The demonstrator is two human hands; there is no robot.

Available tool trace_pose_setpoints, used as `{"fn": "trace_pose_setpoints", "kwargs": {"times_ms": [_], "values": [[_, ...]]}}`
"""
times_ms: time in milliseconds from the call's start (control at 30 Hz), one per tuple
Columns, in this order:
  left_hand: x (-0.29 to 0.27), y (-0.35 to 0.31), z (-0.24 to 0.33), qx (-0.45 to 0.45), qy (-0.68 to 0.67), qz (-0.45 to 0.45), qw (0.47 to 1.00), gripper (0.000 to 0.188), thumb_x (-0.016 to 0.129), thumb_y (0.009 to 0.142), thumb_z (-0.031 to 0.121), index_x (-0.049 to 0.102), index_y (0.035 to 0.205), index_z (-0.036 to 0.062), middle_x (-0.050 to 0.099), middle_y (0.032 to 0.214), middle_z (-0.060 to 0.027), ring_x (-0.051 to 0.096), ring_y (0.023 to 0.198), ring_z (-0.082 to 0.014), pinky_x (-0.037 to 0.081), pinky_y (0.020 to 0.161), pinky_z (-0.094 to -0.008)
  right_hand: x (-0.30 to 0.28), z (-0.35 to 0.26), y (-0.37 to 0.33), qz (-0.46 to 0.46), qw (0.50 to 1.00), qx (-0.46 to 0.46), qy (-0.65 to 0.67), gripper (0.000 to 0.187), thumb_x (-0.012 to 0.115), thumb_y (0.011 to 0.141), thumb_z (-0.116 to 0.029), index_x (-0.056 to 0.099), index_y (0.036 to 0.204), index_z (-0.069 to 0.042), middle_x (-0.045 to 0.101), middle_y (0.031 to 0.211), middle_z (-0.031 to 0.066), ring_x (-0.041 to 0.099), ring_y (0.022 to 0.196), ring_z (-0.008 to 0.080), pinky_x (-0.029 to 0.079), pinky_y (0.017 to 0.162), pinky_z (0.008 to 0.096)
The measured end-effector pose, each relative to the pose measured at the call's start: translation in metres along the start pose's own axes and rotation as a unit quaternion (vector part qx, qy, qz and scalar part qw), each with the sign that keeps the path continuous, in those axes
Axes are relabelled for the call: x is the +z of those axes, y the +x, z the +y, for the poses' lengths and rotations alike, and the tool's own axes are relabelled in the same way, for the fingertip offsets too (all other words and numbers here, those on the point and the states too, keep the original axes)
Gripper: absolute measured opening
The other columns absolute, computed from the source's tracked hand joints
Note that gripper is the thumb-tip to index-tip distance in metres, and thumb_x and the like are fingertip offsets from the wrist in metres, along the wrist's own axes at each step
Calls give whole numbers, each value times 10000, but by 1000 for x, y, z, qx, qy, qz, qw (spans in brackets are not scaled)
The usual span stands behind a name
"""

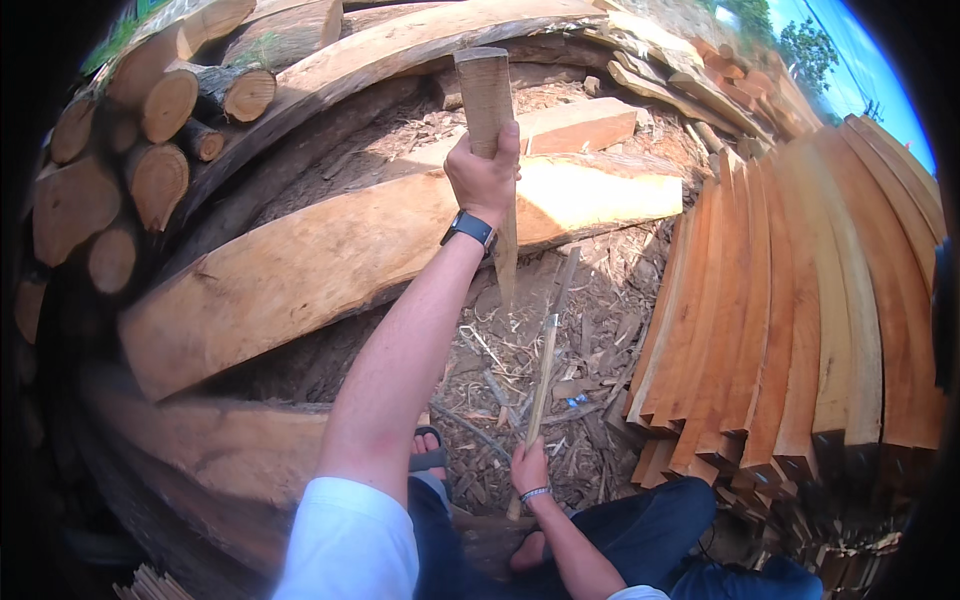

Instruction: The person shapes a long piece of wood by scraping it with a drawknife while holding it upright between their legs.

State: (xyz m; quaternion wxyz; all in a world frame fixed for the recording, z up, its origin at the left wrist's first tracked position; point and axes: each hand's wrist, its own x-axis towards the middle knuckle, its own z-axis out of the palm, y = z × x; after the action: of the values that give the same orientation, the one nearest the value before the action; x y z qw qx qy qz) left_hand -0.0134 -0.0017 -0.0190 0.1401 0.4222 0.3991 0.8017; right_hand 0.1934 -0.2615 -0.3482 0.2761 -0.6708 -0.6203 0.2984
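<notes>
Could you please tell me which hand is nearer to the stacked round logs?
Left. The left hand, gripping a wooden stake, is to the right of the round logs; the right hand, holding a long-handled tool, is lower and farther right.

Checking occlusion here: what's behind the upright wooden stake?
A pale slab shows either side of the stake, littered ground beyond its tip; what it and the left hand cover is hidden.

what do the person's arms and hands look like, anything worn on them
The left hand is gloveless, with a dark watch and a short white sleeve. The right hand, also gloveless, has a thin pale bracelet; a sliver of white cloth shows further up.
</notes>
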Motion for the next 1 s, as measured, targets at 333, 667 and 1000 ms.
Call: {"fn": "trace_pose_setpoints", "kwargs": {"times_ms": [333,667,1000], "values": [[-6,1,-2,0,-3,9,1000,575,683,821,546,584,739,-15,592,558,-53,616,470,-133,491,430,-273,3,12,13,-5,996,7,90,213,500,957,-190,452,930,16,579,588,129,589,418,243,472,381,363],[-3,-3,-1,4,-9,-1,1000,595,683,806,580,594,733,-4,591,542,-42,618,466,-131,493,442,-274,17,2,-22,-179,974,143,-4,250,507,948,-199,473,961,48,599,601,189,636,489,315,516,483,458],[7,-12,3,17,18,-56,998,541,688,835,515,583,789,-13,588,591,-44,615,503,-117,508,453,-266,-10,-25,12,-1,988,64,141,276,506,956,-251,470,966,23,600,720,264,615,732,466,453,645,533]]}}
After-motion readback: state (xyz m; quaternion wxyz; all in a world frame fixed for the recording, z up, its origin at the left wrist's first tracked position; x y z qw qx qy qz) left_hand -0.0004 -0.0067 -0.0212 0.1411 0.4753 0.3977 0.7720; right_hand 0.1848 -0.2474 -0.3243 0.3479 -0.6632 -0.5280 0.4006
